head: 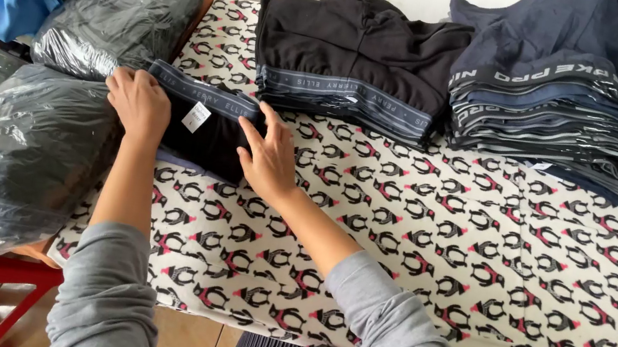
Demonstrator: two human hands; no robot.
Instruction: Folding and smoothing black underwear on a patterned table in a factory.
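Both hands [202, 133] press flat a folded black garment [206, 130] (grey waistband, white tag).

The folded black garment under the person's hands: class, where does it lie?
In the head view, the folded black garment lies left of centre on the penguin-print cloth, between both hands, beside the plastic-wrapped bundles.

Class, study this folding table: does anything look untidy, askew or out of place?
The right-hand stack of dark garments is untidy: loose pieces are heaped on top and its layers splay unevenly. The black stack beside it is squarer. Both hands, left hand and right hand, press a folded black garment.
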